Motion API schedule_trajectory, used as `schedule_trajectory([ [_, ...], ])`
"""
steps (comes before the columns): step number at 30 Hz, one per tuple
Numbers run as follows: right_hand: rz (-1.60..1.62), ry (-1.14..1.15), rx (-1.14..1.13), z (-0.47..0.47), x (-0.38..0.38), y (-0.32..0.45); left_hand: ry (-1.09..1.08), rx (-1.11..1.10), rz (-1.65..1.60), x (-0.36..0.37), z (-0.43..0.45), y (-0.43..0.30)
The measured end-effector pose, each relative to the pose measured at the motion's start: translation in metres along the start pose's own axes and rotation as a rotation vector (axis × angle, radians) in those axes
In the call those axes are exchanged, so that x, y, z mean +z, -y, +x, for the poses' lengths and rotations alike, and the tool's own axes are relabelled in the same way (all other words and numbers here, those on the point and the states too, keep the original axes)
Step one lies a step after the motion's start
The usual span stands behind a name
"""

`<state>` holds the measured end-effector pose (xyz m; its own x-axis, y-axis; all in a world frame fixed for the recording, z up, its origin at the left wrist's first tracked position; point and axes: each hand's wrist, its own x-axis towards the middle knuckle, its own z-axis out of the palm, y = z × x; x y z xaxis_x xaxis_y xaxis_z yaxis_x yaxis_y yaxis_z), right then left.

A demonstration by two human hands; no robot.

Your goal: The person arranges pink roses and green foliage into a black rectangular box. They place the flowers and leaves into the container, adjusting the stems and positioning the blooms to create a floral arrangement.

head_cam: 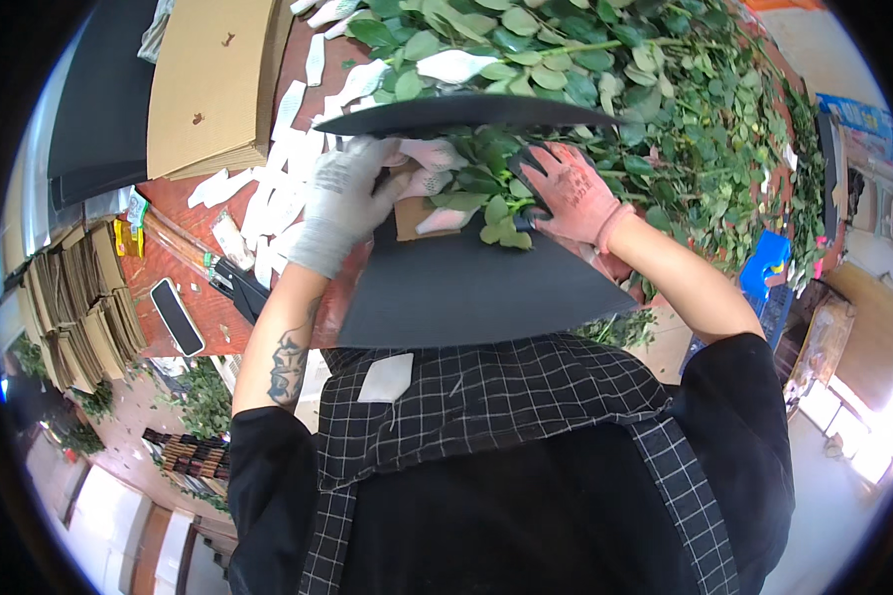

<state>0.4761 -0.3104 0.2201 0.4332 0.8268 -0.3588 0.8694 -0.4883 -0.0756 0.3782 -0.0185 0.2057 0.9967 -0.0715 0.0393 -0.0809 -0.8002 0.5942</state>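
Observation:
A black wrapping sheet [476,294] lies before me, its far flap [461,111] raised in a dark, blurred curve. On it rests a leafy bunch [502,216] with white mesh-netted flower heads [431,182] and a small piece of brown cardboard [417,219]. My left hand [338,201], in a pale grey glove, is at the netted heads, its thumb beside them; its other fingertips are partly hidden near the flap. My right hand [573,193], in a red-stained glove, reaches over the stem side with fingers spread; what lies under its palm is hidden.
Leafy stems [677,141] pile across the table's far right. Loose white mesh sleeves [286,160] and a stack of cardboard sheets [208,82] are at the far left. A phone [177,316] lies near folded cardboard [82,305]. A blue tape dispenser [765,264] sits right.

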Motion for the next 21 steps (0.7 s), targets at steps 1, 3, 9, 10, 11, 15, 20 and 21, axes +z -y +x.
schedule_trajectory([
  [1,-0.063,-0.095,-0.045,-0.001,0.022,0.002,0.121,-0.048,-0.009,-0.010,0.000,-0.009],
  [3,-0.268,-0.262,-0.069,-0.010,0.065,-0.016,0.014,0.067,0.080,-0.020,-0.006,-0.030],
  [9,-0.005,-0.414,-0.191,-0.024,0.023,-0.003,0.133,0.336,0.303,0.009,0.011,-0.034],
  [10,-0.057,-0.536,-0.214,-0.026,0.035,-0.007,0.133,0.342,0.264,0.014,0.012,-0.025],
  [11,-0.039,-0.510,-0.170,-0.032,0.036,-0.008,0.136,0.344,0.220,0.016,0.013,-0.022],
  [15,0.075,-0.351,-0.072,-0.056,0.024,-0.008,0.235,0.218,0.116,0.015,0.023,-0.025],
  [20,0.325,0.021,-0.060,-0.070,0.005,-0.004,0.289,0.137,-0.091,0.009,0.024,-0.049],
  [21,0.417,0.183,-0.072,-0.074,-0.016,-0.002,0.292,0.212,-0.094,0.012,0.021,-0.050],
])
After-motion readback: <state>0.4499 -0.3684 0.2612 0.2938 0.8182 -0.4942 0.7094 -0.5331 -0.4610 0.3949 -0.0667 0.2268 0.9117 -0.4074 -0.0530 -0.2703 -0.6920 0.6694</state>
